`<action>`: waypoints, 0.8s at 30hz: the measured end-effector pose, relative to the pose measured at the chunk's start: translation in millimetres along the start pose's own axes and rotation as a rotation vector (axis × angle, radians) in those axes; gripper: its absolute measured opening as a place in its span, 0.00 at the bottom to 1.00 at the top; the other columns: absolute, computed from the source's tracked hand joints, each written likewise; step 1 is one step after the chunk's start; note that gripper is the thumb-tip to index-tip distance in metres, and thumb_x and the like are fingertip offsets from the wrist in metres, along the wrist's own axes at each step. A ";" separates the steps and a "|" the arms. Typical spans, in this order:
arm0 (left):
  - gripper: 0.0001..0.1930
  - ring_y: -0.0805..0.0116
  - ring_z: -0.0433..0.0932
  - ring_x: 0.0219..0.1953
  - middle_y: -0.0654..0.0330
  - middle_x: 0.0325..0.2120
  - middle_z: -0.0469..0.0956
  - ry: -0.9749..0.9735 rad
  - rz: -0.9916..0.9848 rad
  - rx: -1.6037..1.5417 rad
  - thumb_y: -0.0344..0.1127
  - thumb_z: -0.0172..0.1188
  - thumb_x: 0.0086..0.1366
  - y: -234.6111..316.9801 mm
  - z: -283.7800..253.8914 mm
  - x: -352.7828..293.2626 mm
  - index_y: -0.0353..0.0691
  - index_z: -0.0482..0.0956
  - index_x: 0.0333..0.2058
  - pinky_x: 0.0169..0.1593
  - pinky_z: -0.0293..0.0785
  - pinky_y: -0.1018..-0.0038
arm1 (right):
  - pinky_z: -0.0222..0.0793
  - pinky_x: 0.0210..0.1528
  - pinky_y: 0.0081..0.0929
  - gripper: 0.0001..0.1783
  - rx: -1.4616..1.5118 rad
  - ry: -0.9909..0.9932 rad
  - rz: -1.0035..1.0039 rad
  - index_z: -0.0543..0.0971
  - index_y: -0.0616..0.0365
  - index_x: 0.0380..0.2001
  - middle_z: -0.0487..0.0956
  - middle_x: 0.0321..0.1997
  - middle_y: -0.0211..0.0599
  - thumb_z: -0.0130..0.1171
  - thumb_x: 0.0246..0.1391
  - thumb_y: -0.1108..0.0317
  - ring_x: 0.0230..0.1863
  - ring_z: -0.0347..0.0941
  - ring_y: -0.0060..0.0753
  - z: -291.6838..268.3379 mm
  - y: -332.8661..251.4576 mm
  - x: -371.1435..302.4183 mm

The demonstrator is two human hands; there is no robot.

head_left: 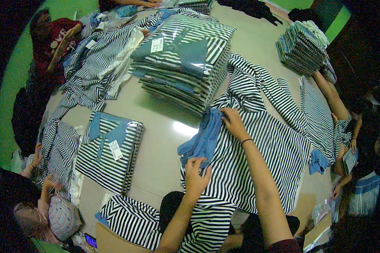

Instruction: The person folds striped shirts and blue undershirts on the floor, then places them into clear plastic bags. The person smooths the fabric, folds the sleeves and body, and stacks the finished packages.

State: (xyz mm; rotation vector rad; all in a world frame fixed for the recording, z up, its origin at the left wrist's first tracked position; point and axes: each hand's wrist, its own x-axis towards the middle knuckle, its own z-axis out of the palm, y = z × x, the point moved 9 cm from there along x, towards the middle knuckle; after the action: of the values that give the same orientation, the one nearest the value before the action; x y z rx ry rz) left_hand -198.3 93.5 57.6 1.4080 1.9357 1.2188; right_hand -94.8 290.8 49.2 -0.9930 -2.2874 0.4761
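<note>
A black-and-white striped shirt [257, 160] lies spread before me, its sleeves stretching away to the far right and down toward my lap. Its blue denim-like collar [204, 135] points to the left. The near end of the collar is between the fingers of my left hand [197, 177], which are closed on it. At the collar's far end, my right hand [233, 123] pinches the blue cloth between thumb and fingers; a dark band circles that wrist.
A tall stack of bagged striped shirts [181, 55] stands just beyond the collar. To the left is a lower folded stack [109, 152] with a white tag. Another stack [302, 48] sits far right. People work along both sides among loose striped garments [101, 63].
</note>
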 end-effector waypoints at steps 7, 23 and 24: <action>0.12 0.68 0.69 0.19 0.56 0.23 0.70 0.001 -0.245 -0.099 0.30 0.56 0.49 -18.9 3.4 -5.9 0.35 0.70 0.34 0.25 0.66 0.76 | 0.58 0.43 0.32 0.15 0.125 0.017 0.204 0.70 0.57 0.34 0.71 0.35 0.39 0.49 0.37 0.78 0.39 0.63 0.45 -13.8 26.5 -4.4; 0.10 0.57 0.66 0.34 0.53 0.28 0.69 0.101 -0.066 0.192 0.33 0.53 0.47 -11.2 -19.4 8.9 0.37 0.69 0.30 0.38 0.63 0.66 | 0.61 0.38 0.34 0.15 -0.044 0.180 -0.030 0.71 0.57 0.31 0.72 0.33 0.39 0.47 0.32 0.79 0.36 0.67 0.43 -34.7 -11.2 1.9; 0.10 0.56 0.67 0.34 0.53 0.28 0.69 0.080 -0.129 0.186 0.33 0.52 0.48 -19.8 -18.7 11.1 0.37 0.69 0.30 0.38 0.63 0.66 | 0.61 0.38 0.34 0.15 -0.041 0.207 -0.032 0.71 0.57 0.31 0.72 0.32 0.40 0.47 0.32 0.79 0.36 0.67 0.43 -31.9 -12.2 5.2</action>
State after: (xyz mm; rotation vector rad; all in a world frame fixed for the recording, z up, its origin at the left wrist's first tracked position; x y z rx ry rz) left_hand -227.1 94.6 51.7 1.3163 2.2067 1.0739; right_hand -83.6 289.4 81.9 -0.9765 -2.1312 0.2994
